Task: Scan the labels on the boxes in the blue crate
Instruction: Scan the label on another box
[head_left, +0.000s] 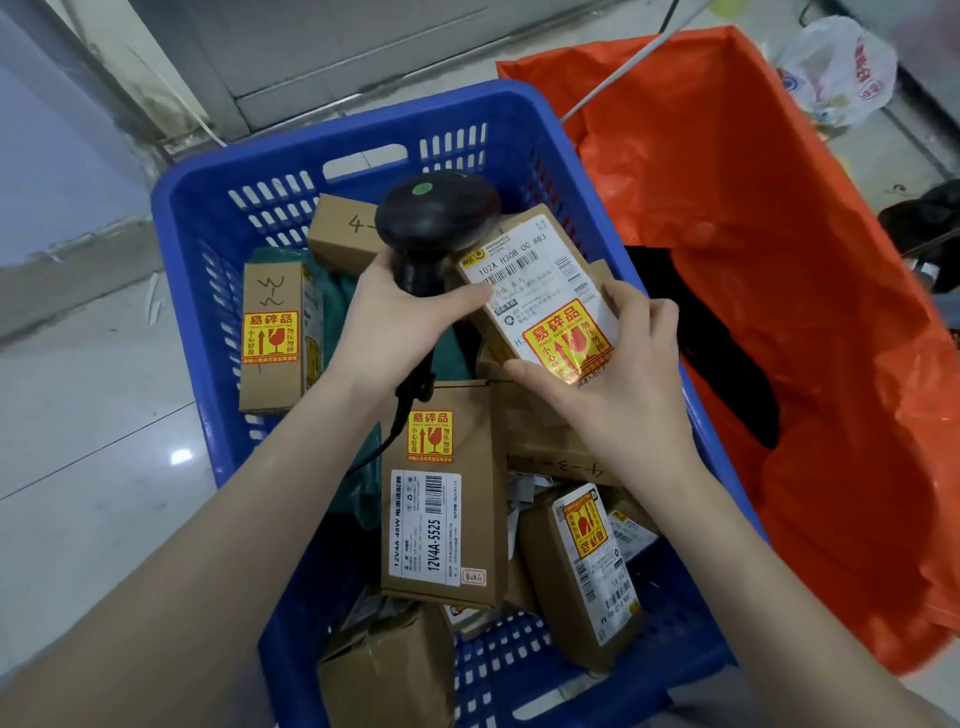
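- The brown cardboard box with a white shipping label (540, 296) is held tilted above the middle of the blue slotted plastic crate (208, 218); its label reads "102A H308 00 883", with barcodes and a yellow-and-red fragile sticker printed with a broken-glass symbol below.
- The right hand (618, 374) is closed around the near end of that box, thumb across the sticker and fingers curled over its right edge.
- The left hand (395, 322) is wrapped tight around the grip of a black handheld barcode scanner (436, 228); the scanner head, with a green dot on top, sits just beside the label's far left corner, and its cable drops into the crate.
- A long brown box (441, 499) lies flat near the crate's centre, with the same fragile sticker and a white label reading "12V4A 48W" and "12V4A-5525".
- A brown box standing against the left wall (275, 343) carries handwritten "3-2" and a fragile sticker; another at the far side shows "4-", and one below the right hand "4-3".
- More labelled brown boxes (582, 566) fill the near end of the crate.
- An orange plastic bag (779, 208) stands open on the floor, touching the crate's right side.
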